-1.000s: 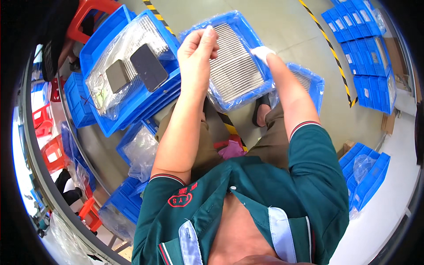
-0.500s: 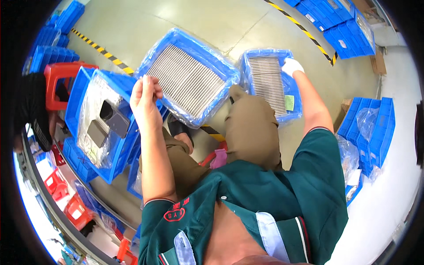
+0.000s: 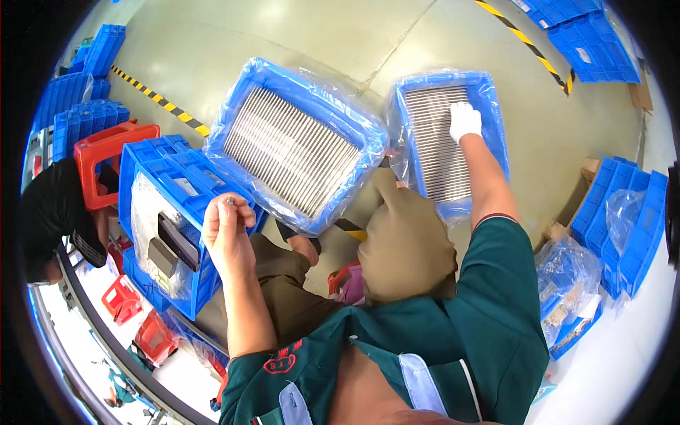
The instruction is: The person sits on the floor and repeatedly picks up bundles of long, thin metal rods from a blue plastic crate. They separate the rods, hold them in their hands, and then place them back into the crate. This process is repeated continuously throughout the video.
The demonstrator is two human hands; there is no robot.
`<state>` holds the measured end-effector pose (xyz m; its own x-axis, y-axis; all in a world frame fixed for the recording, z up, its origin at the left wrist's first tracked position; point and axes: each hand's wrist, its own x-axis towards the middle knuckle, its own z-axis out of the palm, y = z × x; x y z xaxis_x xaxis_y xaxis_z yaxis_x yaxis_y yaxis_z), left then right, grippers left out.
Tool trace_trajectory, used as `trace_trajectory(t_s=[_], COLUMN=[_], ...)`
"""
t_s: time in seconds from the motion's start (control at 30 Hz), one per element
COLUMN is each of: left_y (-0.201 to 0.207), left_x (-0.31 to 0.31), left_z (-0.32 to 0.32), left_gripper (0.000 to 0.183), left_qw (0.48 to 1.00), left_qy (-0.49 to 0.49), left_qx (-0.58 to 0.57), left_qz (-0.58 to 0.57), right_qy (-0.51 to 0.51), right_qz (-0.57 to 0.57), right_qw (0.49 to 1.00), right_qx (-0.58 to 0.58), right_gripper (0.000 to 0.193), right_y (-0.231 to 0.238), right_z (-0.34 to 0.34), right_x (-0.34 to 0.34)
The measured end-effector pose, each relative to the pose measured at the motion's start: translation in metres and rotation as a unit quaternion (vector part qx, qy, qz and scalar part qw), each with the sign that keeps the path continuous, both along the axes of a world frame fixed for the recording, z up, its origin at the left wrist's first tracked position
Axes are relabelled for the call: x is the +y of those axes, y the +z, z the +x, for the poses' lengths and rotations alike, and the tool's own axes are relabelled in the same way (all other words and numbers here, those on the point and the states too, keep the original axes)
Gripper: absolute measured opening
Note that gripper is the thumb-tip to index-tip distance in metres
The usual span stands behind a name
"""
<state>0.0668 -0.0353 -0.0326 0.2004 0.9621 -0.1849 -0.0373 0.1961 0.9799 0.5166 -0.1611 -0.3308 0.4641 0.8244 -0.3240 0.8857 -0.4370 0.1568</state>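
Note:
My bare left hand (image 3: 228, 225) is raised near the large left crate (image 3: 241, 166), its fingers curled in a pinch; a tiny dark bit shows at the fingertips, too small to name. My right hand (image 3: 465, 122), in a white glove, is over the smaller right crate (image 3: 500, 145) with its fingers bent down onto the strips there; what they grip, if anything, is hidden. Both blue crates are lined with clear plastic film. Thin grey metal-looking strips (image 3: 290, 152) lie in close parallel rows in the left crate, and similar strips (image 3: 435, 134) fill the right one.
At left, a stack of blue crates (image 3: 159, 166) bears a dark flat device (image 3: 178, 242) and a grey-brown block (image 3: 162, 256). A red stool (image 3: 117, 145) and a person in black (image 3: 57, 212) are beyond. More blue crates (image 3: 616, 219) and plastic film (image 3: 567, 273) stand at right.
My right hand has moved from the right crate's far right rim inward onto the strips. My left hand is lower in the picture, still pinched. The view has shifted slightly.

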Motion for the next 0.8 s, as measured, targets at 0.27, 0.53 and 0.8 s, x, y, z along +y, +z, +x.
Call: trace_trajectory(t_s=[0.27,0.53,0.8], left_y=[0.000,-0.002,-0.002], left_x=[0.003,0.003,0.000], left_z=[0.009,0.004,-0.005], left_gripper=[0.025,0.025,0.024], left_qw=[1.000,1.000,1.000], left_qy=[-0.013,-0.013,-0.006], left_qx=[-0.011,-0.007,-0.001], left_qz=[0.008,0.023,0.024], right_qy=[0.061,0.041,0.047], right_qz=[-0.031,-0.029,-0.002], right_qw=[0.998,0.999,0.998], right_qx=[0.006,0.006,0.047], right_gripper=[0.027,0.031,0.025], right_y=[-0.014,-0.010,-0.012], right_z=[0.021,0.019,0.018], right_x=[0.028,0.031,0.017])
